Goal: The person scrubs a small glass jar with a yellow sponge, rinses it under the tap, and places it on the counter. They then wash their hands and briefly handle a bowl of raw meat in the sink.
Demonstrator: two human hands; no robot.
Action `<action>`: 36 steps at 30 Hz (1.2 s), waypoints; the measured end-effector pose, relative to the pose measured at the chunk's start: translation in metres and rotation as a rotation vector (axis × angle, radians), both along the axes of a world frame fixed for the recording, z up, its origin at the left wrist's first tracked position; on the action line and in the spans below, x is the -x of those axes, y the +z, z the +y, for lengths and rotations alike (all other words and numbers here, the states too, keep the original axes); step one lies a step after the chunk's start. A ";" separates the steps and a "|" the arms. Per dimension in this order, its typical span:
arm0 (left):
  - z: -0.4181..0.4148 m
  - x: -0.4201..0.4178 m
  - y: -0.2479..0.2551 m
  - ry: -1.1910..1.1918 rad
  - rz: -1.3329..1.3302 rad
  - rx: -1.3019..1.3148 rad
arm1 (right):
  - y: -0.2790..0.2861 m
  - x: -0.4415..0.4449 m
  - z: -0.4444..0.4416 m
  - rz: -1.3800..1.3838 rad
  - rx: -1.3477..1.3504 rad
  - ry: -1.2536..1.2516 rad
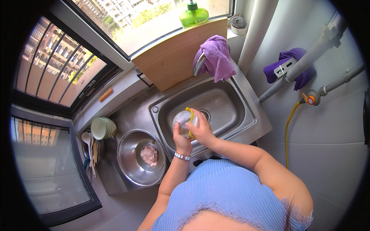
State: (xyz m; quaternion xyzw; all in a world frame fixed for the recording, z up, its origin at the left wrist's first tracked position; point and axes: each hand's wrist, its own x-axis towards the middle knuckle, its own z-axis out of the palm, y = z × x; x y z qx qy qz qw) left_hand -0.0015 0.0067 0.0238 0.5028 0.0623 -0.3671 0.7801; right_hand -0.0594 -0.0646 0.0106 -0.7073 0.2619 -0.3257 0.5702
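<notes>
Over the stainless-steel sink (228,101), my left hand (182,142) grips a clear round container (180,117) from below, thumb on its near side. A white scrubbing pad with a yellow edge (188,109) is in my right hand (203,130). That hand presses the pad against the container's right side, its fingers curled over the far edge. Part of the pad and the container's lower side are hidden by my hands. Behind them lies the sink drain (205,115), partly covered by my right fingers.
Left of the sink stands a steel bowl (127,161) holding raw minced meat (149,156). Stacked cups (99,129) and a utensil holder (99,150) are farther left. A purple cloth (216,55) drapes the faucet (199,65), before a wooden board (173,57). An open window sash (55,173) juts in.
</notes>
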 end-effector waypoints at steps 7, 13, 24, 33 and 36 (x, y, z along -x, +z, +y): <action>0.010 -0.014 -0.011 -0.237 0.031 -0.064 | -0.005 -0.002 -0.011 0.085 -0.112 0.057; 0.014 -0.026 -0.014 -0.323 -0.035 -0.111 | 0.000 -0.007 -0.032 0.044 -0.477 0.270; 0.024 -0.042 -0.004 -0.651 -0.049 -0.072 | 0.025 -0.001 -0.057 0.112 -0.944 0.621; 0.002 -0.018 -0.009 -0.333 0.005 -0.150 | 0.004 -0.008 -0.041 -0.110 -0.907 0.216; -0.006 -0.003 -0.010 -0.226 -0.037 -0.175 | -0.006 -0.006 -0.029 -0.254 -0.867 0.070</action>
